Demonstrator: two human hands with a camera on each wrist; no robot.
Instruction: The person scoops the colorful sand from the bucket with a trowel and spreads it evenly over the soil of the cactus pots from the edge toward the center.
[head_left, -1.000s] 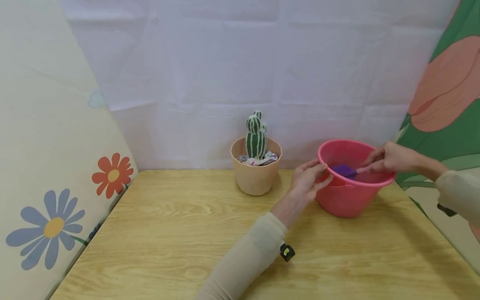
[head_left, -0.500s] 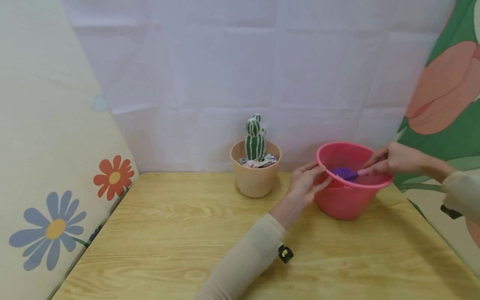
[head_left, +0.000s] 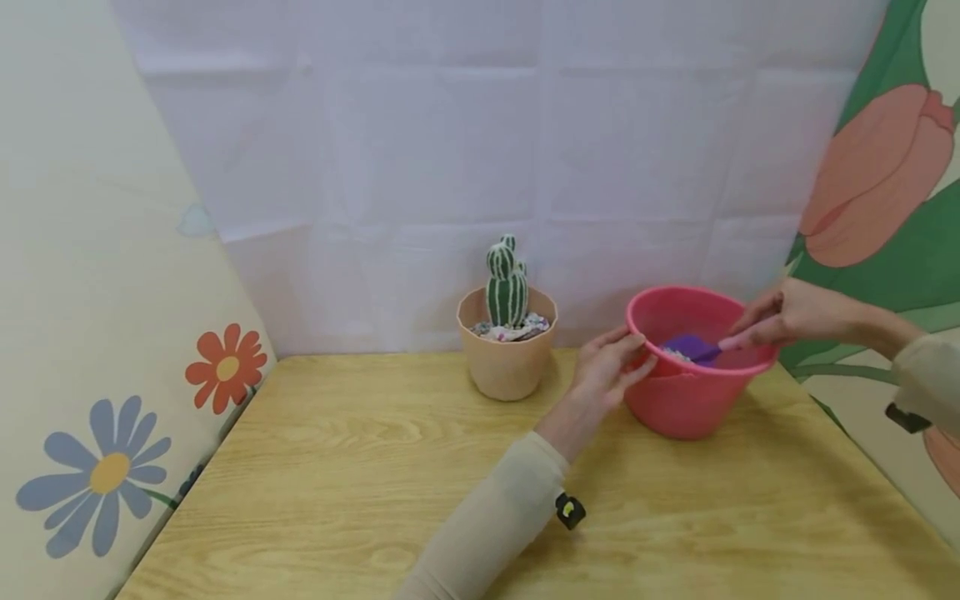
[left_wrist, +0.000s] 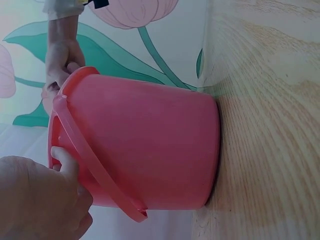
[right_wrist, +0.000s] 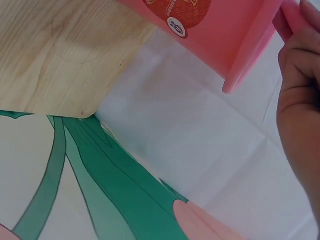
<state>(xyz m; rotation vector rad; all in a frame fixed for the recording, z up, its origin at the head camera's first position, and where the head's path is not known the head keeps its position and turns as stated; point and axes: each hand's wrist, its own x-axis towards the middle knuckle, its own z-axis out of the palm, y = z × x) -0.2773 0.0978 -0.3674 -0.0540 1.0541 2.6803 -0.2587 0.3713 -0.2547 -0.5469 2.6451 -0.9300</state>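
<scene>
A pink bucket (head_left: 675, 408) stands upright at the table's right side in the head view. My left hand (head_left: 603, 368) grips its rim at the near left, and in the left wrist view the thumb (left_wrist: 65, 162) hooks over the edge. With my right hand (head_left: 802, 312) I hold the pink handle of a small shovel (head_left: 692, 347), its purple blade inside the bucket mouth. Pale, grainy material (head_left: 677, 355) shows at the blade; the bucket's lower inside is hidden. In the right wrist view my right hand (right_wrist: 302, 75) appears beside the rim.
Left of the bucket stands a peach pot (head_left: 504, 367) holding a striped cactus (head_left: 507, 296) and pale, mottled pieces. A white cloth (head_left: 420, 167) hangs behind the wooden table (head_left: 337, 475). Flower-patterned panels flank both sides. The bucket's handle (left_wrist: 95, 160) hangs down its outer side.
The shovel's blade has tilted and risen slightly, and pale grains now show more clearly at it. My left hand stays on the rim. The whole view has shifted slightly.
</scene>
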